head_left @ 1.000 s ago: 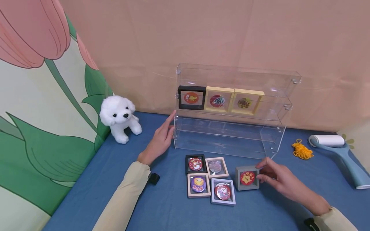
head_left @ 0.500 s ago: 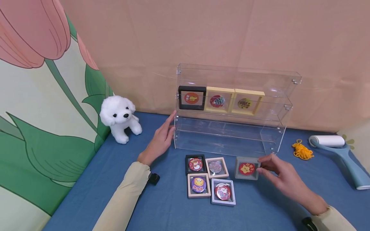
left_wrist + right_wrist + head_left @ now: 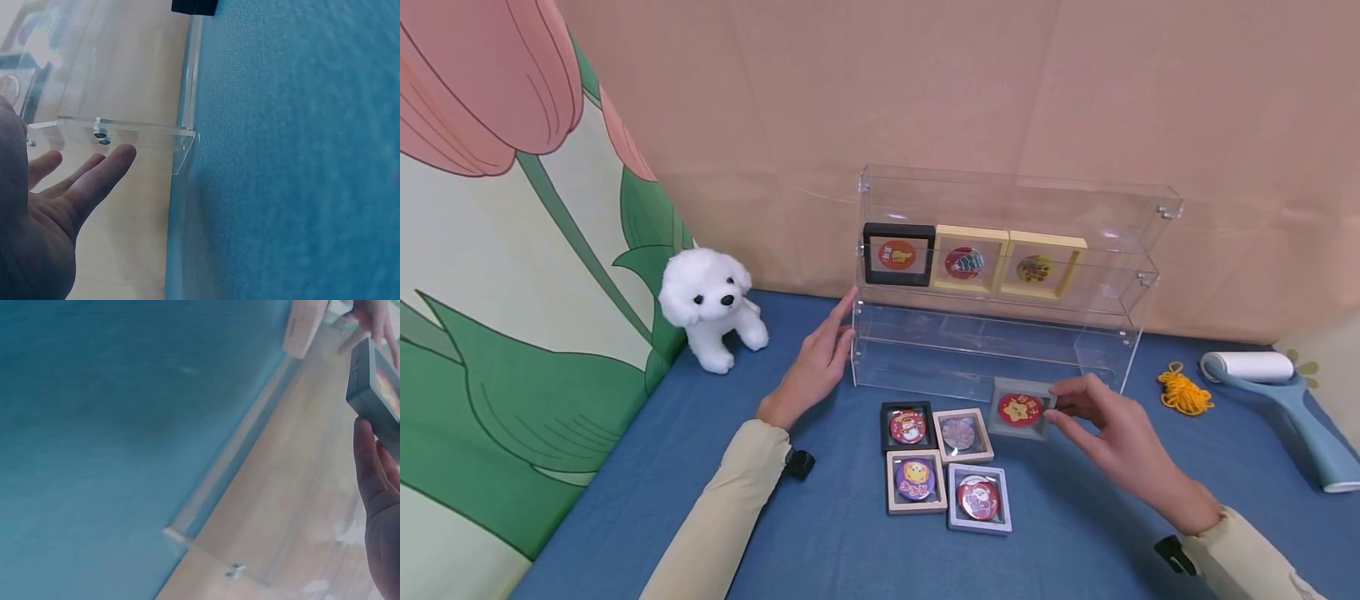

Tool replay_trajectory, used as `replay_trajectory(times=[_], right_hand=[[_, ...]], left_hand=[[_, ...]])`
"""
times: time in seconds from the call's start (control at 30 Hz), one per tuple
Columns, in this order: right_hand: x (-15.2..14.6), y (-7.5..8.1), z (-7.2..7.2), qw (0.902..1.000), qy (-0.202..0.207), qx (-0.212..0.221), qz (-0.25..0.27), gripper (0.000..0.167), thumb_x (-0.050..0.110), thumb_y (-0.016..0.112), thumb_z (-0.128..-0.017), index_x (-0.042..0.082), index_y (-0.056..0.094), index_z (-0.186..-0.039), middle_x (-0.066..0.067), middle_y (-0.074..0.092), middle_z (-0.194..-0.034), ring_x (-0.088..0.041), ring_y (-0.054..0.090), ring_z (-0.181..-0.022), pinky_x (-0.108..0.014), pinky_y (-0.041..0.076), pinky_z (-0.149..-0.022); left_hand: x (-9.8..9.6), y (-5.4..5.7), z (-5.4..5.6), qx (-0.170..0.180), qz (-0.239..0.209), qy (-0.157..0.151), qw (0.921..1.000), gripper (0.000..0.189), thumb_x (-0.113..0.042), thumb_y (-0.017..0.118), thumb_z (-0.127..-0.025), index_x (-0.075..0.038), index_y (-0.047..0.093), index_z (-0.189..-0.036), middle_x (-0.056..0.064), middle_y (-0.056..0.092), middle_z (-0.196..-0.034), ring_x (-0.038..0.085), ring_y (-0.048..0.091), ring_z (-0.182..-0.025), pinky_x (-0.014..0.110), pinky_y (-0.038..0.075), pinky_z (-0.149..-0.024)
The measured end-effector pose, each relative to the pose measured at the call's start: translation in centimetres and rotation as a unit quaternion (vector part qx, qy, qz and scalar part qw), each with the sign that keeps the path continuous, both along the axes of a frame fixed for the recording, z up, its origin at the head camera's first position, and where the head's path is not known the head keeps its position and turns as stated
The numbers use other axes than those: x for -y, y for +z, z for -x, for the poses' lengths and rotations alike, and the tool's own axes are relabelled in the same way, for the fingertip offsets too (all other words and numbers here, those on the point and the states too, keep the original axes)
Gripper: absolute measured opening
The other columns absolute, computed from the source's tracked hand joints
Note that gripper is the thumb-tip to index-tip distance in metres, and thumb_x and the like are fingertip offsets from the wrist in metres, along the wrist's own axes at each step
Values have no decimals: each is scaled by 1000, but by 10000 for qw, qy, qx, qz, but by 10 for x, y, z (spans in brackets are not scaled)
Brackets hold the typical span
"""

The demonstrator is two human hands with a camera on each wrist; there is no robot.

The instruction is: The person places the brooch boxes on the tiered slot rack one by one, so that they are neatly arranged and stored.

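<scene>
Right hand: pinches a gray framed badge before a clear rack.
Left hand: touches the rack's left side.
Rack: three frames stand side by side.
Table: four frames lie clustered.

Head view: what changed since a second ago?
The right hand moved the gray frame forward toward the clear rack and slightly left, pinching it throughout. Unchanged: the left hand at the rack's left side, the four frames on the cloth and the three in the rack.
</scene>
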State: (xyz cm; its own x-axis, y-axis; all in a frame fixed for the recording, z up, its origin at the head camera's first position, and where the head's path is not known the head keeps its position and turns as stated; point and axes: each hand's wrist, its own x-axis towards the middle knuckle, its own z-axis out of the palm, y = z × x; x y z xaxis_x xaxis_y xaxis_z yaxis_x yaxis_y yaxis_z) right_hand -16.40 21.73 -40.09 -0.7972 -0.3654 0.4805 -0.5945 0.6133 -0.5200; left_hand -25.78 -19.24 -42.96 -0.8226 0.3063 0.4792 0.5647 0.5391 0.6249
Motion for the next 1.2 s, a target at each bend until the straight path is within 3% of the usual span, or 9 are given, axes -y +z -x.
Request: replay_trajectory(times=[0.3,0.57,0.8,0.97,1.2], right_hand=[[26,19,12,9991,299,-220,184,44,-6,83,-80,6,60,-116,-3,69,-111,-13,70,-90,-14,52,-82],[50,32,24,9974,529,-413,271,43,-5,81,-82,5,59,-118,-3,71,-107,-13,70,-89,-17,54,-82],[66,37,33,9960,561,-587,366,43,-4,82,-81,5,60,-118,-3,71,-105,-13,71,-88,-22,57,-80],[77,42,41,9946,633,-646,515,42,-3,81,-82,5,60,-118,-4,70,-107,-14,71,-90,-26,58,-80],[95,53,55,9918,808,-728,676,42,-2,81,-83,3,59,-119,-6,68,-111,-15,70,-94,-31,58,-82]], left_hand=[[1,0,0,-8,-19,3,10000,72,-9,48,-107,-37,12,-163,13,37,-159,31,60,-124,44,55,-93],[0,0,-1,44,-57,-13,10000,72,-9,48,-108,-38,11,-163,11,37,-158,28,62,-118,40,58,-84],[0,-1,0,48,-68,-8,10000,72,-9,47,-108,-39,11,-163,10,35,-160,29,60,-123,42,56,-90],[1,-2,1,68,-69,-10,10000,71,-11,47,-108,-40,11,-163,11,37,-158,27,61,-119,40,57,-86],[1,-1,0,109,-79,-36,9999,70,-14,46,-109,-41,10,-162,10,37,-159,27,60,-124,41,55,-94]])
